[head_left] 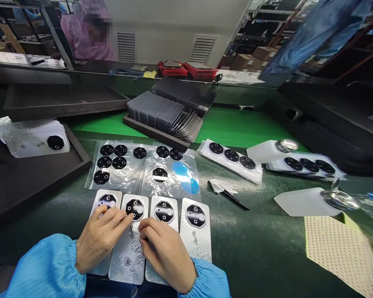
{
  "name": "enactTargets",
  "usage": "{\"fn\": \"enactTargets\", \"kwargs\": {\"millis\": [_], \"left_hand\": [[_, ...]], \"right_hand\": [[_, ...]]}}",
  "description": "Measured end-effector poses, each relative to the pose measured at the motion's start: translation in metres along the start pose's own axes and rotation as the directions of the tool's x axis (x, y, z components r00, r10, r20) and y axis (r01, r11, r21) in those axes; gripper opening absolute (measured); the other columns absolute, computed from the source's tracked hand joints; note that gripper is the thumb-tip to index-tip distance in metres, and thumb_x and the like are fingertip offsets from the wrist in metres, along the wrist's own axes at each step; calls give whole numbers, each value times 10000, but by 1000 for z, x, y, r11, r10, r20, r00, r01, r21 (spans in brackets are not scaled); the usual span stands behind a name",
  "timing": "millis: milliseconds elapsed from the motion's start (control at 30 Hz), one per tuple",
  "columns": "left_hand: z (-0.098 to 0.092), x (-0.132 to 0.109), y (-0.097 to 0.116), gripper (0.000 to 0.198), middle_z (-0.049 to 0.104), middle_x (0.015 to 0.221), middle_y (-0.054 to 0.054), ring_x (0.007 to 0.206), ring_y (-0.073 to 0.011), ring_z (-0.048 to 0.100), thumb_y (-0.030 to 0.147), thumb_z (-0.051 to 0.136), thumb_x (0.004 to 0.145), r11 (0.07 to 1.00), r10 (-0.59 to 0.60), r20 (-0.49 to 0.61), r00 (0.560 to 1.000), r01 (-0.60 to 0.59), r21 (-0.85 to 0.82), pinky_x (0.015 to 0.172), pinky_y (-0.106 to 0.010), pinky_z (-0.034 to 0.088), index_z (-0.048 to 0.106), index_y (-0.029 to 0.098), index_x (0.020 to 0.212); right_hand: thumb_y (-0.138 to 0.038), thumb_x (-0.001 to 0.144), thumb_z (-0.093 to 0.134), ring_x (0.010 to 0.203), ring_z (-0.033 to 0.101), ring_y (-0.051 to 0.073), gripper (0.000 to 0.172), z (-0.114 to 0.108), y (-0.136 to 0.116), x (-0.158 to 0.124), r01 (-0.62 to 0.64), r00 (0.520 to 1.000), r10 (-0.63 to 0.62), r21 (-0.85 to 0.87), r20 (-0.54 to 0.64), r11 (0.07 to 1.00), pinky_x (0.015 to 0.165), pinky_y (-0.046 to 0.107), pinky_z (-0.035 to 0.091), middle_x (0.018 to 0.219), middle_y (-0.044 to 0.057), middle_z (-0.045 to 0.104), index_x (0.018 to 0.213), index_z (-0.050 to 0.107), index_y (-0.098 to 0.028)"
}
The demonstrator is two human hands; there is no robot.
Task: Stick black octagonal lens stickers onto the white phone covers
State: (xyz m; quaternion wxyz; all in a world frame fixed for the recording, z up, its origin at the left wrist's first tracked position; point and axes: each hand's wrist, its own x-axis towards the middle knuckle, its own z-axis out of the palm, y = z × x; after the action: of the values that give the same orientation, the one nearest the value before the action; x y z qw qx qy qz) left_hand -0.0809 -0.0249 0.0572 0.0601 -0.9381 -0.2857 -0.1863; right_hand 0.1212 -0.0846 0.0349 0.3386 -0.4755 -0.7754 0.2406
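Note:
Several silver phone back covers lie in a row in front of me, each with a black octagonal camera patch near its top. My left hand is over the leftmost cover, its fingers bent together. Its fingertips reach the lower edge of the black camera patch on the second cover. My right hand lies across the third cover, fingers curled and thumb close to them beside the second cover. Anything between the fingertips of either hand is too small or hidden. The rightmost cover is untouched.
Behind the covers are clear film sheets bearing black patches. A rack of dark plates stands farther back. Stacked covers fill part of the left tray. White pump bottles, black tweezers and patch packs are right.

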Motion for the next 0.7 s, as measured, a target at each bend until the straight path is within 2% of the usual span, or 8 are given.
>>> {"fn": "enactTargets", "kwargs": {"millis": [100, 300, 400, 500, 600, 667, 700], "left_hand": [[3, 0, -1, 312, 680, 918, -49, 904, -176, 591, 32, 377, 991, 999, 25, -68, 997, -22, 35, 903, -383, 361, 633, 109, 1152], [4, 3, -1, 372, 679, 906, -37, 922, -176, 572, 2, 331, 980, 985, 85, -53, 995, -76, 153, 894, -381, 361, 658, 113, 1120], [0, 4, -3, 373, 661, 968, -42, 960, -183, 532, -8, 371, 946, 948, 182, -18, 983, -171, 269, 874, -371, 365, 678, 128, 1109], [-7, 6, -5, 351, 617, 1119, -48, 1013, -192, 482, 46, 426, 911, 872, 308, 89, 947, -318, 373, 870, -349, 368, 695, 167, 1101], [-13, 8, -6, 304, 559, 1232, -44, 1055, -203, 441, 142, 493, 884, 772, 416, 240, 877, -480, 416, 854, -329, 372, 692, 201, 1106], [-13, 10, -7, 287, 545, 1239, -58, 1073, -207, 431, 153, 513, 872, 742, 462, 274, 844, -537, 402, 850, -326, 371, 684, 177, 1102], [-12, 12, -8, 280, 554, 1211, -67, 1069, -206, 437, 130, 513, 867, 766, 460, 253, 851, -524, 371, 853, -328, 370, 677, 160, 1092]], "right_hand": [[-48, 874, 457, 798, 554, 170, 163, 1, 1, -1, 9, 1000, -9, 12, -13, 1000, 680, 297, 431, 985, 47, 610, 896, 445, -209], [-37, 867, 453, 794, 550, 168, 175, 0, 1, -1, 11, 1000, -10, 19, -18, 1000, 675, 293, 423, 979, 47, 604, 898, 441, -209], [-33, 863, 456, 793, 551, 169, 182, 0, 1, -1, 13, 1000, -12, 17, -16, 1000, 676, 292, 423, 978, 47, 604, 899, 442, -210], [-39, 865, 463, 794, 550, 171, 174, 0, 2, -1, 15, 1000, -14, 19, -12, 1000, 674, 292, 423, 978, 48, 603, 898, 445, -209], [-45, 869, 466, 795, 547, 173, 168, 1, 2, -1, 17, 1000, -17, 22, -7, 1000, 674, 292, 424, 972, 47, 601, 903, 447, -208], [-44, 869, 466, 794, 547, 173, 169, 1, 2, 0, 19, 1000, -19, 23, -9, 1000, 675, 291, 426, 965, 46, 600, 908, 448, -208], [-44, 869, 466, 794, 547, 173, 170, 1, 2, 0, 22, 1000, -21, 21, -13, 1000, 675, 290, 428, 964, 46, 600, 908, 447, -209]]}}
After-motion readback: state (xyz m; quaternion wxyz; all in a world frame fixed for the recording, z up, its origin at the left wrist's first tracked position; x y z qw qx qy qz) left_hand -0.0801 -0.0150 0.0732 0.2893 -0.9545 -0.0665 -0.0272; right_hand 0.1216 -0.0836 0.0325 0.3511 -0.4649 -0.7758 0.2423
